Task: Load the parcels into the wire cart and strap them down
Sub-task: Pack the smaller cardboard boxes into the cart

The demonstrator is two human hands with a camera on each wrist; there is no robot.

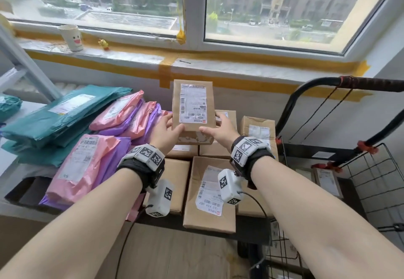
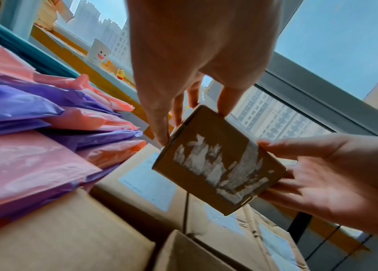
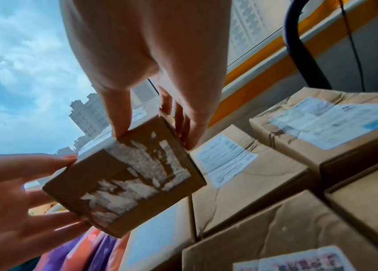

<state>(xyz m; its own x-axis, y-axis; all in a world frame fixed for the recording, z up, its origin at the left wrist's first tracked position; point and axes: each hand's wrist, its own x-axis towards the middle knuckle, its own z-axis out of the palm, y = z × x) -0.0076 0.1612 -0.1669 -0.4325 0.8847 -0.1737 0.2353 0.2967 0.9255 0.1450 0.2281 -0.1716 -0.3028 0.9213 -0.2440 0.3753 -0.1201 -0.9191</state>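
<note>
I hold a small brown cardboard box (image 1: 192, 108) upright in the air with both hands, its white shipping label facing me. My left hand (image 1: 172, 123) grips its lower left edge and my right hand (image 1: 215, 125) its lower right edge, thumbs on the front, fingers behind. The left wrist view shows the box (image 2: 218, 161) end-on with torn white tape, under my left hand (image 2: 178, 110). The right wrist view has the box (image 3: 125, 174) below my right hand (image 3: 169, 102). The black wire cart (image 1: 371, 180) stands to the right, its curved handle (image 1: 341, 82) above it.
Several cardboard boxes (image 1: 209, 191) lie stacked on the dark table under my hands. Pink and purple mailer bags (image 1: 87, 165) and teal ones (image 1: 54, 121) are piled on the left. Black elastic cords with red hooks (image 1: 367, 147) hang on the cart. A labelled parcel (image 1: 328, 180) lies in the cart.
</note>
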